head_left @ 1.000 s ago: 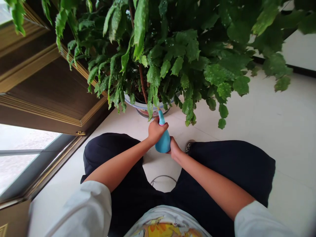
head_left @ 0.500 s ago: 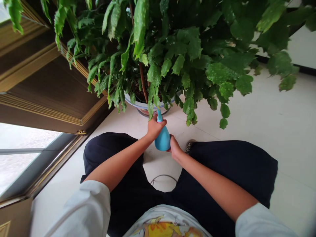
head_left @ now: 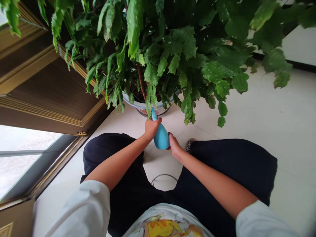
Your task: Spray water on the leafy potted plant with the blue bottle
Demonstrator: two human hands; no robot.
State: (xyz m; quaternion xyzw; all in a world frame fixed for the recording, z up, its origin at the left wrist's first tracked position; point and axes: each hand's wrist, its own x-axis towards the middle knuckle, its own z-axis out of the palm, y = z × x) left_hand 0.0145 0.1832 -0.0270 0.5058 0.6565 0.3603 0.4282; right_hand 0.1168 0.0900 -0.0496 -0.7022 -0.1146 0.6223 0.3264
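Between my knees I hold a blue spray bottle [head_left: 161,137], tilted with its top pointing away toward the plant. My left hand [head_left: 151,127] is wrapped round the bottle's neck, just below the nozzle. Against the lower right side of the bottle, my right hand [head_left: 174,144] supports it, its fingers partly hidden behind. The nozzle reaches the rim of a white and blue flowerpot [head_left: 133,102]. A large leafy green plant [head_left: 182,42] grows from the pot, and its hanging stems cover much of the rim. Droplets show on some leaves.
A brown panelled door [head_left: 54,89] with gold trim stands on the left, beside a bright opening [head_left: 22,141]. Pale floor tiles [head_left: 259,118] spread to the right. A thin dark cable [head_left: 164,175] curves over the floor between my legs.
The bottle has tipped slightly to the left, its nozzle shifting left along the pot's rim. Both hands stay on it. The plant sits a little further left in view.
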